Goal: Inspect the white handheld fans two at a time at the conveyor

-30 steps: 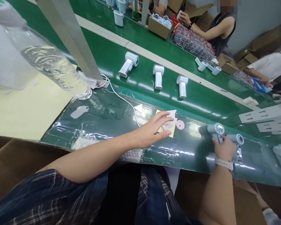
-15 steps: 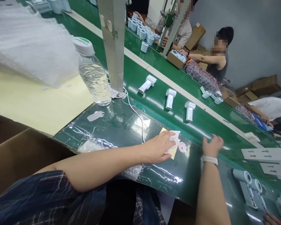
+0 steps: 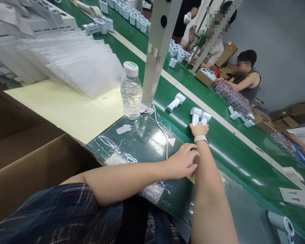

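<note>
On the green belt (image 3: 226, 142), my right hand (image 3: 199, 129), with a white band at the wrist, has its fingers on the lower ends of two pale blue-white handheld devices (image 3: 196, 112) that lie side by side. A third such device (image 3: 176, 102) lies to their left. My left hand (image 3: 183, 162) hovers with curved, parted fingers over the dark green worktop (image 3: 147, 142), beside my right forearm. The yellow card under it is mostly hidden by my arm. A white cut-out sticker (image 3: 124, 129) lies further left.
A water bottle (image 3: 131, 91) stands by a metal post (image 3: 159, 51), near white foam sheets (image 3: 83, 64) on yellow board (image 3: 66, 112). A white cable (image 3: 162, 130) crosses the worktop. Across the belt, people work beside light-blue cups (image 3: 132, 17). More devices (image 3: 279, 222) lie lower right.
My right hand has moved left and forward onto two devices, which now sit close together. My left hand has lifted slightly with fingers curled. The view has shifted left.
</note>
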Tool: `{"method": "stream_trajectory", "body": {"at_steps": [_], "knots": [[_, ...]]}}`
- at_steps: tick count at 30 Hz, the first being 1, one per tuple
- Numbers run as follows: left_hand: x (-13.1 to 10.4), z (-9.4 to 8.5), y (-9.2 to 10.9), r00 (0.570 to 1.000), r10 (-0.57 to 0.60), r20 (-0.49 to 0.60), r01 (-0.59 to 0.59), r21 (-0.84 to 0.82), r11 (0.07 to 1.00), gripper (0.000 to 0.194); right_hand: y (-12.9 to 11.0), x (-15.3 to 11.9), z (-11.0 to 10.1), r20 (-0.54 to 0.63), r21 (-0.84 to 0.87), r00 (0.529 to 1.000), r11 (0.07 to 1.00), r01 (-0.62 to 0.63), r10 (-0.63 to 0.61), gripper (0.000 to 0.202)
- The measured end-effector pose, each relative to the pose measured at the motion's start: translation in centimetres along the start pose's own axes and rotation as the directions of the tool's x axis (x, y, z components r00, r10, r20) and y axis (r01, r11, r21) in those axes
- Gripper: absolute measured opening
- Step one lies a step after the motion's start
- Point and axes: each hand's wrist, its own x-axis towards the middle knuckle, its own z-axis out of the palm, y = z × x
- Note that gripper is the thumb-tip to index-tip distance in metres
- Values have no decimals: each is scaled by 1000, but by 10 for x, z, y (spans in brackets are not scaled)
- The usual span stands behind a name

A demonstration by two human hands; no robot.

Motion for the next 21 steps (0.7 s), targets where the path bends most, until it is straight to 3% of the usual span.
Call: {"method": "stream_trajectory", "body": {"at_steps": [2, 3, 5, 6, 8, 11, 13, 15, 18, 21], "knots": [[7, -3, 2, 964, -256, -73, 213, -368, 905, 41, 5, -17, -18, 89, 53, 992, 995, 79, -84, 31], [11, -4, 2, 915, -395, -78, 286, -565, 774, 41, 9, -29, -28, 134, 84, 983, 989, 118, -129, 29], [19, -8, 3, 809, -586, -48, 271, -854, 443, 38, 17, -59, -47, 192, 144, 953, 968, 207, -233, 30], [22, -11, 4, 777, -628, -38, 200, -931, 304, 37, 22, -76, -54, 207, 174, 932, 949, 265, -298, 30], [26, -17, 5, 766, -643, -22, 60, -993, 106, 35, 30, -112, -63, 213, 229, 863, 882, 413, -459, 38], [26, -24, 4, 804, -584, 107, 79, -994, -72, 44, 47, -149, -68, 228, 370, 809, 817, 442, -541, 64], [24, -26, 3, 817, -543, 193, 178, -981, -81, 50, 63, -157, -67, 232, 532, 826, 778, 335, -514, 75], [23, -27, 1, 826, -532, 188, 219, -976, -5, 51, 80, -155, -62, 227, 551, 881, 801, 235, -415, 70], [21, -27, -2, 849, -525, 64, 181, -968, 176, 50, 104, -144, -54, 227, 289, 932, 933, 213, -283, 37], [19, -28, -3, 884, -467, -12, 152, -938, 313, 59, 123, -136, -52, 200, 165, 947, 961, 221, -252, 16]]}}
